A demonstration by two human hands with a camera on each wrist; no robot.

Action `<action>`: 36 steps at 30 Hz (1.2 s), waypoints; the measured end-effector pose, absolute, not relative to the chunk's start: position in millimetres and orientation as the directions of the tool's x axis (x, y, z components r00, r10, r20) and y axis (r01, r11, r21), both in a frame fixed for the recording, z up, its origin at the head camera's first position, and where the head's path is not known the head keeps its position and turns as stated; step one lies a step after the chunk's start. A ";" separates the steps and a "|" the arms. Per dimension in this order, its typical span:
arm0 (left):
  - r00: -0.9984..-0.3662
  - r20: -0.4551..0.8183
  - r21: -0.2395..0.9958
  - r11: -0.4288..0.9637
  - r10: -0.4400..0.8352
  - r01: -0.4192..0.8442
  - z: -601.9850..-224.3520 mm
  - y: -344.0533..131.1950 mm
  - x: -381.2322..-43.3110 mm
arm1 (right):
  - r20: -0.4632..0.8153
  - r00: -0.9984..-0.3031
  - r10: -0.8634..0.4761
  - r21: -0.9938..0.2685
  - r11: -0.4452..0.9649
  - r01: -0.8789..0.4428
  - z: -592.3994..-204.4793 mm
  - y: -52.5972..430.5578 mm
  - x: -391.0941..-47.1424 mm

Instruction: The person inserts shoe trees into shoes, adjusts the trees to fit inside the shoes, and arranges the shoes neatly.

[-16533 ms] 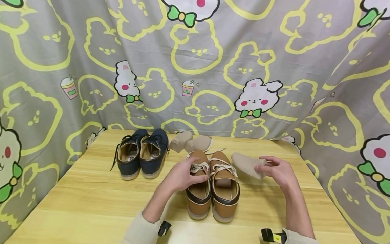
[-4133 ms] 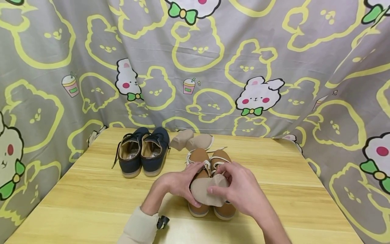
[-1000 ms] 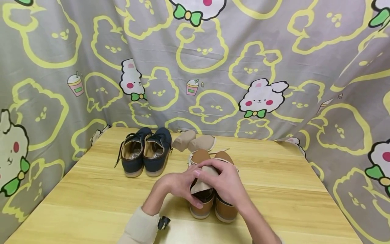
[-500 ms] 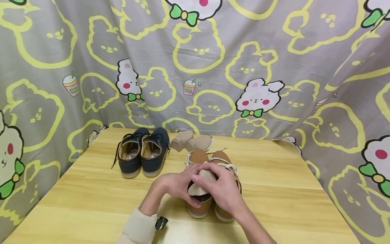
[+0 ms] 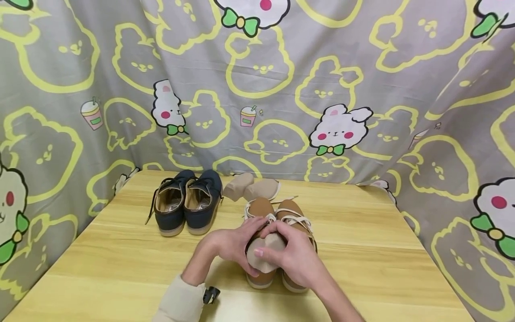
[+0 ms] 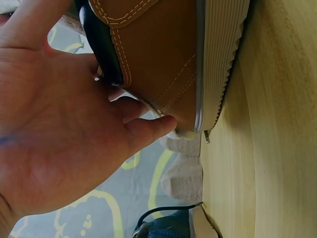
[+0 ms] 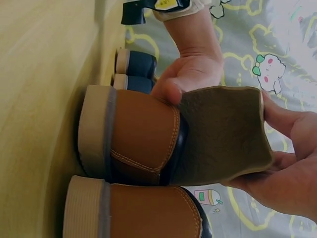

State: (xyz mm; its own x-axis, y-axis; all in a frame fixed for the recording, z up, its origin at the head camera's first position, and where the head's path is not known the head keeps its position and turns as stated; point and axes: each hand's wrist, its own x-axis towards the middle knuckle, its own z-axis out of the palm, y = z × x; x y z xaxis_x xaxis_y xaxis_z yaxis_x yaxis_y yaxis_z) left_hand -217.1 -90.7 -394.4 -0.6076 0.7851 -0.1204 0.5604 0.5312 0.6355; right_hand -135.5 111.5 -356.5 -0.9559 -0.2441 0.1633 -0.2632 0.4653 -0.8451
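Observation:
Two tan lace-up shoes stand side by side on the table, heels toward me: the left shoe (image 5: 260, 207) and the right shoe (image 5: 290, 207). My left hand (image 5: 233, 243) holds the left shoe around its opening, thumb at the heel collar and fingers near the laces. Between thumb and fingers, my right hand (image 5: 299, 257) grips a beige moulded shoe insert (image 7: 223, 134). The insert is tilted over the left shoe's opening, its far end overlapping the dark collar in the right wrist view. My right hand covers the right shoe's opening.
Navy lace-up shoes (image 5: 200, 201) stand as a pair to the left on the wooden table (image 5: 120, 268). Two more beige inserts (image 5: 261, 190) lie behind the tan shoes. A patterned curtain (image 5: 273, 107) hangs along the table's back and sides.
The right hand has brought the insert from right of the tan shoes to over the left one. In the last second the insert has tipped and shifted slightly toward the heel. The left hand stays.

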 end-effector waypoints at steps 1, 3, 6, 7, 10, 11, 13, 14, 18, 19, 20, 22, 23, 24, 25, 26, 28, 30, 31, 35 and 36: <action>-0.607 -0.120 0.637 0.530 0.785 0.560 -394.5 -90.6 -217.1 | 0.162 -0.953 -0.257 -0.835 0.479 -0.271 -355.7 112.8 -135.5; -0.608 -0.127 0.637 0.534 0.784 0.555 -394.4 -90.6 -217.1 | 0.147 -0.947 -0.286 -0.823 0.496 -0.277 -354.2 115.3 -135.7; -0.608 -0.134 0.636 0.538 0.783 0.553 -394.5 -90.6 -217.5 | 0.120 -0.934 -0.338 -0.807 0.515 -0.290 -352.2 119.0 -135.4; -0.607 -0.134 0.634 0.539 0.783 0.554 -394.5 -90.4 -217.6 | 0.112 -0.929 -0.352 -0.803 0.519 -0.294 -351.5 120.0 -135.1; -0.608 -0.140 0.632 0.543 0.782 0.552 -394.2 -90.1 -218.0 | 0.098 -0.919 -0.382 -0.798 0.522 -0.302 -349.7 121.7 -134.6; -0.608 -0.141 0.631 0.544 0.781 0.553 -394.1 -90.1 -218.0 | 0.096 -0.916 -0.389 -0.796 0.522 -0.305 -349.2 121.8 -134.4; -0.609 -0.146 0.629 0.549 0.779 0.551 -393.7 -90.1 -217.6 | 0.096 -0.913 -0.396 -0.793 0.523 -0.311 -348.4 121.7 -134.0; -0.610 -0.150 0.630 0.551 0.778 0.547 -393.3 -90.2 -217.3 | 0.098 -0.912 -0.399 -0.792 0.524 -0.314 -348.2 121.6 -133.8; -0.620 -0.167 0.631 0.566 0.767 0.531 -392.0 -90.9 -215.8 | 0.113 -0.912 -0.393 -0.774 0.541 -0.329 -348.7 120.1 -132.7; -0.621 -0.171 0.633 0.568 0.765 0.525 -391.8 -91.0 -215.6 | 0.118 -0.913 -0.390 -0.769 0.545 -0.333 -349.1 119.7 -132.5; -0.622 -0.173 0.636 0.569 0.764 0.521 -391.6 -91.1 -215.5 | 0.124 -0.913 -0.388 -0.766 0.548 -0.336 -349.5 119.3 -132.5; -0.623 -0.173 0.638 0.569 0.763 0.519 -391.7 -91.0 -215.4 | 0.132 -0.914 -0.384 -0.760 0.552 -0.342 -350.3 118.8 -132.6; -0.623 -0.172 0.639 0.568 0.763 0.519 -391.7 -91.1 -215.4 | 0.135 -0.914 -0.382 -0.759 0.553 -0.343 -350.6 118.7 -132.7; -0.622 -0.170 0.640 0.565 0.765 0.520 -391.7 -91.0 -215.4 | 0.137 -0.914 -0.381 -0.759 0.553 -0.344 -351.0 118.7 -133.0; -0.621 -0.168 0.642 0.564 0.765 0.520 -391.6 -91.0 -215.3 | 0.138 -0.915 -0.380 -0.758 0.554 -0.344 -351.1 118.7 -133.4; -0.620 -0.166 0.641 0.562 0.767 0.523 -391.6 -90.9 -215.2 | 0.138 -0.915 -0.378 -0.757 0.556 -0.344 -351.3 118.7 -133.7; -0.618 -0.163 0.639 0.560 0.769 0.527 -391.6 -90.9 -215.1 | 0.135 -0.917 -0.376 -0.754 0.561 -0.341 -351.3 118.8 -134.3; -0.615 -0.162 0.637 0.558 0.772 0.532 -391.5 -90.7 -215.0 | 0.131 -0.918 -0.373 -0.754 0.565 -0.337 -351.2 118.7 -134.8; -0.614 -0.163 0.638 0.557 0.773 0.532 -391.5 -90.8 -215.0 | 0.129 -0.920 -0.371 -0.752 0.568 -0.335 -351.1 118.5 -135.0; -0.613 -0.164 0.636 0.558 0.773 0.533 -391.8 -91.2 -215.1 | 0.137 -0.921 -0.364 -0.752 0.566 -0.336 -351.6 116.8 -136.2; -0.614 -0.165 0.638 0.559 0.772 0.530 -391.8 -91.2 -215.2 | 0.141 -0.921 -0.362 -0.752 0.566 -0.338 -352.0 116.1 -136.7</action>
